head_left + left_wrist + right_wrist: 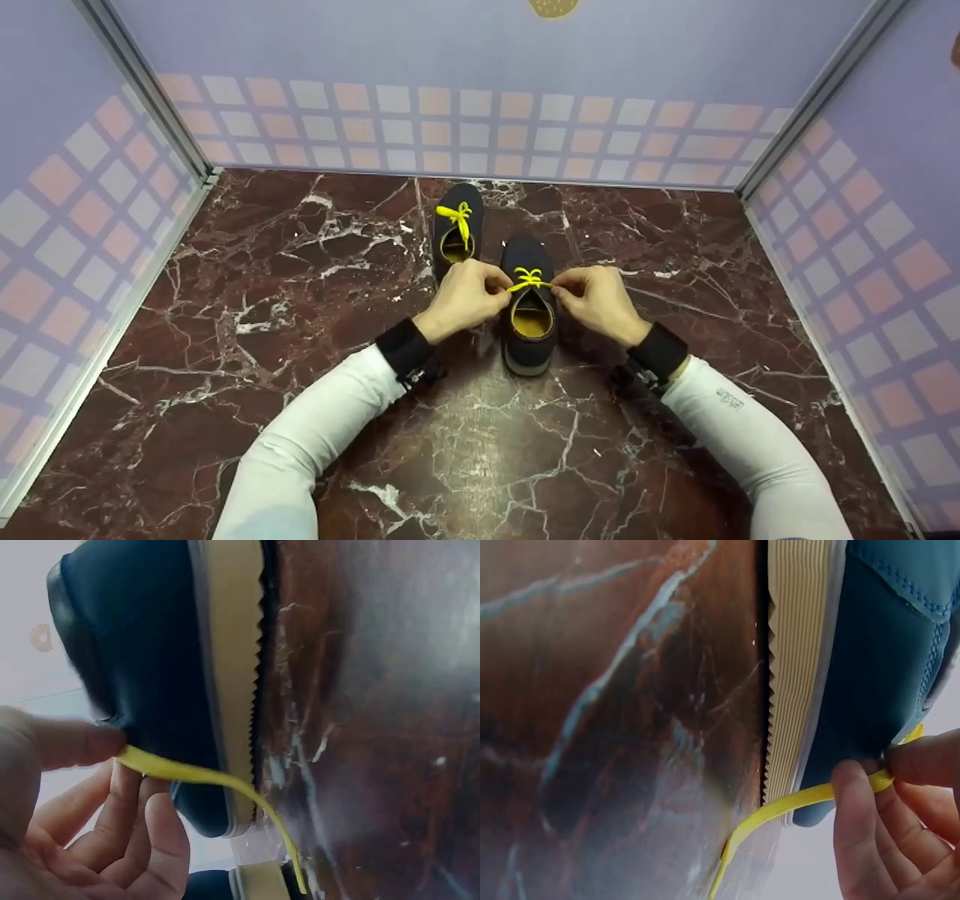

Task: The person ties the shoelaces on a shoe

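A dark shoe with yellow laces stands on the floor between my hands, its toe pointing away from me. My left hand pinches one end of the yellow shoelace between thumb and forefinger, at the shoe's left side. On the other side my right hand pinches the opposite end. Across the shoe's throat the lace runs between both hands. In the left wrist view a loose lace tail hangs past the fingers. The right wrist view shows another tail drooping beside the pale sole.
A second dark shoe, its yellow lace tied in a bow, stands farther off to the left, partly behind my left hand. The reddish marble floor is bounded by purple panels at the back and both sides.
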Available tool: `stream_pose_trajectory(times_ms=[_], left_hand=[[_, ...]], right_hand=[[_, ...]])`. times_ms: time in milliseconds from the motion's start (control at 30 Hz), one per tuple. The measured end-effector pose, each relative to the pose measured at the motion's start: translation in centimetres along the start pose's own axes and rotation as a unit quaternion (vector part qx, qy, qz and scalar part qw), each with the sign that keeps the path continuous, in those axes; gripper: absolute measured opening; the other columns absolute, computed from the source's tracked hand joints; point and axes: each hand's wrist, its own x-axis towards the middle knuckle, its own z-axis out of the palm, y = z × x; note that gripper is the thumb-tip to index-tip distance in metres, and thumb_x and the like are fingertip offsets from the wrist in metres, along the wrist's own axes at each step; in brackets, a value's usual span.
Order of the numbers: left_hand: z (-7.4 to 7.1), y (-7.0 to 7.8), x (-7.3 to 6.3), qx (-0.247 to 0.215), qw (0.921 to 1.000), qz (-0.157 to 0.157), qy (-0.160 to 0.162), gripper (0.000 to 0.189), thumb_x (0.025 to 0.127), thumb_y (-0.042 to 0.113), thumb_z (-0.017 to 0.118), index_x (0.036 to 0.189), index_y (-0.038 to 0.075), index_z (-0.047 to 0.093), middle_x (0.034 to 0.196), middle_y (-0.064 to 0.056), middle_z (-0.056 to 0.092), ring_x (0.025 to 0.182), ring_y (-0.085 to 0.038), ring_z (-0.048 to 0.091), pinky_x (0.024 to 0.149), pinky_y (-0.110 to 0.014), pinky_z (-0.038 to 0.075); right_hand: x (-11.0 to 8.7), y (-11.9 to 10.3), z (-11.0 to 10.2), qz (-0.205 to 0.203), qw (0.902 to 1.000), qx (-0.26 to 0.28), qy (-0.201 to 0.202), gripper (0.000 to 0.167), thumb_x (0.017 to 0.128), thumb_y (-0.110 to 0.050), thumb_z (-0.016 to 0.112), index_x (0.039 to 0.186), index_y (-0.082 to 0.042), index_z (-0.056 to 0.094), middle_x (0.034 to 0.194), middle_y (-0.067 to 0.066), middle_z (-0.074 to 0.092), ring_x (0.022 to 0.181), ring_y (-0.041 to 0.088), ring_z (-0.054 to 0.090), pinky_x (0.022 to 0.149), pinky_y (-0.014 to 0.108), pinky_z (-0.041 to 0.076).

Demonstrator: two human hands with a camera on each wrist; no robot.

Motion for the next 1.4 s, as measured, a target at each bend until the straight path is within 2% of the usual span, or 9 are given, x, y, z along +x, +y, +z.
stream_pose_trajectory(times_ms=[200, 433, 533, 667, 767, 1033, 1100, 1233, 1400], left_hand=[[-0.9, -0.4, -0.1, -0.038, 0.9972, -0.006, -0.064, 0.012, 0.095, 0.019, 0.081, 0.095, 0.009, 0.088, 0.084, -0.005, 0.084, 0.069, -0.007, 0.065, 0.075, -0.025, 0.051], [-2.0, -1.0, -0.6, -0.105, 0.988, -0.003, -0.113, 0.02, 0.1, 0.022, 0.081, 0.094, 0.004, 0.086, 0.068, 0.012, 0.068, 0.063, -0.002, 0.056, 0.068, -0.02, 0.046], [-2.2, -1.2, -0.8, -0.155, 0.9776, -0.018, -0.141, 0.02, 0.102, 0.016, 0.078, 0.099, -0.003, 0.084, 0.066, 0.013, 0.063, 0.059, -0.002, 0.054, 0.063, -0.018, 0.044], [-2.3, -1.2, -0.9, -0.226, 0.9542, -0.066, -0.184, 0.019, 0.103, 0.008, 0.074, 0.104, -0.01, 0.079, 0.068, 0.008, 0.062, 0.059, -0.006, 0.055, 0.062, -0.021, 0.047], [-2.2, -1.3, -0.8, -0.242, 0.946, -0.083, -0.2, 0.017, 0.104, 0.008, 0.074, 0.105, -0.009, 0.078, 0.072, 0.009, 0.065, 0.063, -0.008, 0.059, 0.065, -0.024, 0.052], [-1.7, -1.1, -0.2, -0.311, 0.923, -0.1, -0.204, 0.006, 0.104, 0.006, 0.075, 0.107, 0.002, 0.079, 0.08, 0.011, 0.067, 0.067, -0.008, 0.055, 0.061, -0.021, 0.048], [-1.5, -1.2, -0.1, -0.319, 0.9218, -0.095, -0.199, 0.005, 0.104, 0.006, 0.075, 0.106, 0.005, 0.079, 0.083, 0.012, 0.07, 0.072, -0.008, 0.058, 0.062, -0.021, 0.049], [-1.0, -1.2, 0.2, -0.338, 0.9226, -0.084, -0.167, 0.005, 0.103, 0.004, 0.076, 0.105, 0.006, 0.08, 0.085, 0.012, 0.072, 0.077, -0.007, 0.062, 0.066, -0.021, 0.05], [-0.3, -0.9, 0.5, -0.369, 0.9209, -0.079, -0.096, 0.006, 0.101, 0.001, 0.077, 0.105, 0.005, 0.08, 0.085, 0.012, 0.073, 0.075, -0.006, 0.061, 0.068, -0.02, 0.05]], right_hand=[[-0.1, 0.0, 0.0, -0.002, 0.9999, -0.007, -0.007, 0.008, 0.099, -0.012, 0.082, 0.101, -0.01, 0.09, 0.086, 0.006, 0.086, 0.071, 0.017, 0.074, 0.069, 0.026, 0.053], [-0.1, 0.0, -0.1, 0.001, 0.9999, -0.009, -0.009, 0.007, 0.098, -0.012, 0.084, 0.099, -0.009, 0.09, 0.088, 0.006, 0.086, 0.071, 0.017, 0.073, 0.07, 0.026, 0.053], [-0.1, 0.0, -0.2, -0.002, 0.9999, -0.011, -0.008, 0.007, 0.098, -0.012, 0.084, 0.098, -0.009, 0.09, 0.09, 0.007, 0.087, 0.072, 0.019, 0.076, 0.071, 0.027, 0.054], [-0.1, 0.0, -0.2, -0.003, 0.9999, -0.011, -0.009, 0.007, 0.098, -0.013, 0.084, 0.098, -0.009, 0.089, 0.091, 0.008, 0.087, 0.071, 0.02, 0.076, 0.069, 0.026, 0.055], [-0.2, 0.2, -0.1, -0.005, 0.9999, -0.011, -0.007, 0.007, 0.098, -0.012, 0.083, 0.098, -0.009, 0.089, 0.091, 0.009, 0.087, 0.07, 0.019, 0.075, 0.068, 0.025, 0.054], [-0.2, 0.2, -0.1, -0.007, 0.9999, -0.016, -0.001, 0.006, 0.097, -0.012, 0.084, 0.097, -0.009, 0.089, 0.089, 0.008, 0.086, 0.068, 0.018, 0.073, 0.066, 0.025, 0.052], [-0.2, 0.2, -0.1, -0.008, 0.9998, -0.015, 0.001, 0.005, 0.097, -0.011, 0.084, 0.097, -0.008, 0.089, 0.089, 0.009, 0.086, 0.068, 0.018, 0.073, 0.066, 0.025, 0.052], [-0.2, 0.3, -0.1, -0.011, 0.9998, -0.015, 0.004, 0.004, 0.096, -0.01, 0.085, 0.096, -0.009, 0.089, 0.089, 0.009, 0.086, 0.068, 0.019, 0.074, 0.066, 0.025, 0.053], [-0.2, 0.2, -0.1, -0.008, 0.9999, -0.012, 0.0, 0.004, 0.097, -0.01, 0.085, 0.096, -0.009, 0.089, 0.089, 0.009, 0.086, 0.068, 0.016, 0.071, 0.066, 0.024, 0.052]])
